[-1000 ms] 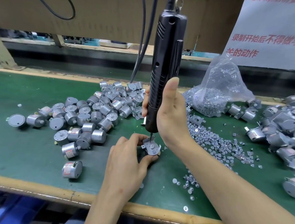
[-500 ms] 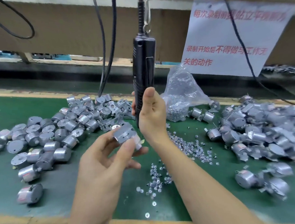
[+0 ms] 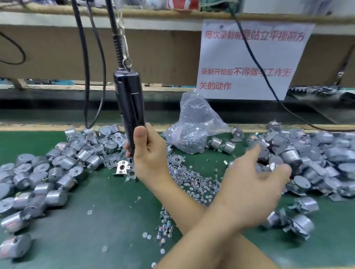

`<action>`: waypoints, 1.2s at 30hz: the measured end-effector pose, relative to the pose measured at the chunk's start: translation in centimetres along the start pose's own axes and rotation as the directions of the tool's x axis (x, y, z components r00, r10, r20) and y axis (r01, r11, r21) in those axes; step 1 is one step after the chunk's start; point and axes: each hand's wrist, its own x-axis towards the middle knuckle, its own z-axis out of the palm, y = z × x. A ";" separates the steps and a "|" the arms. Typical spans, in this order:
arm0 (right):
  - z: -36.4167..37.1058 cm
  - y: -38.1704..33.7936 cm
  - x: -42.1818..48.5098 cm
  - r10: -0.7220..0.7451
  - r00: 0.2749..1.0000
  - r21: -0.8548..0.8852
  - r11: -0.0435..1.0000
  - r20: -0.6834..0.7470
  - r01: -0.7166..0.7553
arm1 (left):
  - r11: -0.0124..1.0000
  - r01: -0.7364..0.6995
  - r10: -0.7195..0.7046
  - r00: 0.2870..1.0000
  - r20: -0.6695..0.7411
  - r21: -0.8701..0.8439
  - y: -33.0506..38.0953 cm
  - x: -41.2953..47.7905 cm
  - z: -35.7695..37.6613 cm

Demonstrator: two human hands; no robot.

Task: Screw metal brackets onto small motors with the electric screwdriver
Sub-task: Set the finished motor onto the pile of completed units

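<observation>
A person's forearms cross above a green counter (image 3: 112,213). The right grip (image 3: 151,153) clasps the hanging black electric screwdriver (image 3: 130,103), upright at centre. The left grip (image 3: 251,186), fingers spread and holding nothing, hovers beside the right-hand heap of bracketed motors (image 3: 313,160). Plain motors (image 3: 38,179) lie on the left.

Black screwdriver (image 3: 130,110) hanging slightly tilted; bare silver motors (image 3: 38,181) heaped at left, bracketed motors (image 3: 313,160) piled at right, white bracket (image 3: 122,167) lying between.
</observation>
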 end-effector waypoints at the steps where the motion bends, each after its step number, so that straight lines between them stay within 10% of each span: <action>1: -0.1 -0.1 0.1 -0.007 1.000 0.013 1.000 0.005 0.007 | 0.997 -0.065 0.067 0.996 -0.063 0.033 -0.8 -0.6 -0.5; 9: 0.6 -1.1 0.0 -0.040 0.999 0.089 0.995 0.025 0.037 | 0.896 -0.351 0.439 0.626 -0.644 0.270 -2.9 -7.5 -9.9; 12: 0.4 -1.5 0.3 -0.082 0.996 -0.028 0.996 0.044 0.083 | 0.880 -0.139 0.467 0.416 -0.780 0.453 -4.1 -9.4 -14.9; 15: 0.1 -1.9 0.5 -0.075 0.996 -0.092 0.993 0.050 0.079 | 0.736 0.380 0.484 0.283 -0.828 0.560 -6.1 -11.2 -19.8; 19: -0.8 -2.5 1.3 -0.037 0.995 -0.074 0.996 0.095 0.044 | 0.514 0.744 0.324 0.293 -0.900 0.427 -8.1 -13.0 -23.4; 27: -2.3 -3.0 2.0 0.034 0.991 0.103 0.994 0.130 -0.048 | 0.413 0.772 0.347 0.358 -0.867 0.484 -8.7 -13.3 -23.9; 36: -3.0 -1.4 2.6 0.124 0.978 0.157 0.976 0.165 -0.150 | 0.547 0.305 0.568 0.550 -0.613 0.780 -8.2 -12.2 -21.1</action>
